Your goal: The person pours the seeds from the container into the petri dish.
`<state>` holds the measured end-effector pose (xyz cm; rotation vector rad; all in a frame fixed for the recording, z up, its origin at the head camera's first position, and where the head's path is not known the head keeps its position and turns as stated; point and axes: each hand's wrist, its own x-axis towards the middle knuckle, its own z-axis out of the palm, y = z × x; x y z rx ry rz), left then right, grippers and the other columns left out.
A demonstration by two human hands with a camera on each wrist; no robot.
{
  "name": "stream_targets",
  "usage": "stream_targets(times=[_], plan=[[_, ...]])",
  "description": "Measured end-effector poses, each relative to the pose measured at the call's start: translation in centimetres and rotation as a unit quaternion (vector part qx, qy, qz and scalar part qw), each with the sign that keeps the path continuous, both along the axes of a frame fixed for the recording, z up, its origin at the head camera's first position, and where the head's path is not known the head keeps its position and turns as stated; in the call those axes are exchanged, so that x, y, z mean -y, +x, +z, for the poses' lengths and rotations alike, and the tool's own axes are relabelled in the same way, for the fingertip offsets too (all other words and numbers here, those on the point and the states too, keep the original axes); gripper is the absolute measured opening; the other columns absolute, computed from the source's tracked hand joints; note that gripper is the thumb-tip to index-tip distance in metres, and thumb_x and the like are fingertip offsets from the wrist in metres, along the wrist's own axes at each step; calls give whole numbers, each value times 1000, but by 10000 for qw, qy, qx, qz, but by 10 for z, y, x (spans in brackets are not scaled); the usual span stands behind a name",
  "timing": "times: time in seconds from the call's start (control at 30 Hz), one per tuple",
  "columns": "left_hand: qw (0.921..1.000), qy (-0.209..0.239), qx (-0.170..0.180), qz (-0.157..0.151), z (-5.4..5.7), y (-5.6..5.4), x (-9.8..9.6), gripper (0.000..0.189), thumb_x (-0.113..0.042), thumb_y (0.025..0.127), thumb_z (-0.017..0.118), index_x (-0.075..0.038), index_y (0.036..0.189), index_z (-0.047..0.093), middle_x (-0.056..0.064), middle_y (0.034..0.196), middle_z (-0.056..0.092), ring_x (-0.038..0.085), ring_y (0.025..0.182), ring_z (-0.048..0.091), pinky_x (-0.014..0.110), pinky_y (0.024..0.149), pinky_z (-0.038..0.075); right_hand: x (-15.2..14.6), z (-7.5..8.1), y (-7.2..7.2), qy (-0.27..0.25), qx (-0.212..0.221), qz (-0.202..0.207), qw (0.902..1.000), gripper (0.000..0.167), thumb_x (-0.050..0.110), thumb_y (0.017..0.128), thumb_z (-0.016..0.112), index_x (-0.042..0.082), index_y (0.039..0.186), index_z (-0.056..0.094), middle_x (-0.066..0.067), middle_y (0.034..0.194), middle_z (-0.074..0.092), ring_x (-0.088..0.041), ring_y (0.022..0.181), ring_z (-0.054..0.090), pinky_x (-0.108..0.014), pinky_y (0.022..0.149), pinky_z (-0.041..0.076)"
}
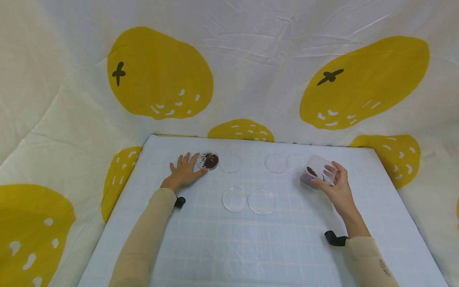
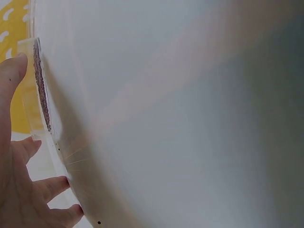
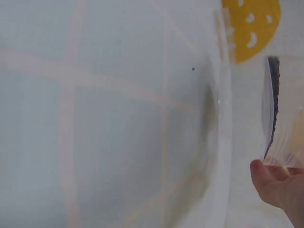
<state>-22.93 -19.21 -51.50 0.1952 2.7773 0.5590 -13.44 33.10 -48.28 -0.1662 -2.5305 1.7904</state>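
Note:
In the head view, my left hand (image 1: 184,172) lies with spread fingers beside a round clear petri dish (image 1: 208,160) partly covered in dark brown granules. Its thumb and index fingertip touch the dish's rim; the left wrist view shows the thumb (image 2: 14,71) against the side wall and a thin dark layer inside. Off to the right, my right hand (image 1: 335,185) grips a clear plastic tub (image 1: 317,172) by its side, thumb in front and fingers behind. The tub is tilted and holds similar dark granules; in the right wrist view they form a band (image 3: 274,99) along one wall.
Clear round dish pieces lie on the pale checked table (image 1: 215,239): one (image 1: 230,163) beside the filled dish, a pair (image 1: 275,164) near the tub, another pair (image 1: 234,199) at the middle. A white cloth with yellow fruit prints (image 1: 161,71) hangs behind the table.

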Motion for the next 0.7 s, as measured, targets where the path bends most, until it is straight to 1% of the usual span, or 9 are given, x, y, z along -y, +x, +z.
stream_targets(times=[0.17, 0.23, 0.3, 0.37, 0.43, 0.5, 0.57, 0.6, 0.7], plan=[[10000, 12, 17, 3, 0, -1, 0, 89, -68, 95, 49, -18, 161, 16, 25, 163, 6, 51, 147, -3, 78, 105, -4, -13, -7, 5, 191, 199, -229, 9994, 103, 28, 92, 76, 20, 159, -2, -19, 160, 21, -37, 145, 25, -10, 93, 38], [10000, -1, 22, 0, -1, -2, 0, 89, -68, 95, 49, -18, 161, 16, 25, 163, 6, 51, 147, -4, 78, 105, -4, -17, -10, 7, 308, 218, -335, 9987, 104, 30, 91, 76, 19, 158, -3, -20, 159, 23, -38, 143, 26, -12, 95, 39], [10000, -5, 38, 0, -1, -2, -1, 89, -68, 95, 48, -19, 162, 16, 25, 164, 6, 51, 147, -4, 77, 105, -5, -20, -14, 9, 510, 230, -478, 9973, 105, 33, 91, 76, 19, 158, -4, -22, 157, 24, -39, 141, 28, -20, 102, 39], [10000, -7, 45, -9, -1, -3, -1, 89, -68, 95, 48, -19, 162, 15, 25, 164, 6, 50, 147, -4, 78, 105, -5, -22, -18, 10, 726, 154, -641, 9952, 107, 32, 90, 78, 16, 158, -2, -24, 154, 26, -41, 138, 31, -35, 107, 39], [10000, 9, 59, 0, -2, -3, 0, 90, -69, 95, 48, -19, 162, 15, 24, 164, 6, 50, 147, -4, 77, 106, -5, -23, -20, 11, 1010, 70, -852, 9912, 108, 33, 88, 79, 12, 159, 1, -26, 152, 26, -43, 135, 34, -50, 108, 38], [10000, 40, 44, -2, -2, -3, 1, 90, -69, 94, 48, -19, 162, 16, 25, 164, 6, 50, 147, -4, 78, 105, -5, -22, -22, 11, 1229, 33, -1136, 9859, 108, 34, 86, 81, 8, 159, 5, -27, 150, 26, -44, 133, 35, -58, 105, 36], [10000, 38, 19, -26, -4, -4, 2, 92, -71, 93, 47, -18, 161, 16, 25, 163, 6, 51, 147, -3, 78, 104, -5, -21, -22, 11, 1395, 132, -1469, 9792, 108, 37, 84, 81, 6, 158, 8, -28, 150, 25, -44, 133, 36, -60, 105, 36], [10000, 47, 11, -33, -5, -5, 2, 93, -72, 93, 47, -19, 162, 15, 25, 163, 6, 51, 147, -4, 78, 104, -5, -20, -21, 10, 1445, 250, -1628, 9757, 109, 40, 84, 80, 6, 158, 8, -28, 151, 23, -44, 132, 36, -60, 105, 36], [10000, 67, -6, -57, -8, -6, 4, 94, -75, 91, 45, -20, 162, 15, 24, 164, 5, 51, 147, -4, 78, 104, -5, -17, -20, 9, 1385, 553, -2061, 9671, 108, 44, 84, 79, 6, 156, 8, -27, 150, 21, -43, 130, 37, -57, 105, 37]])
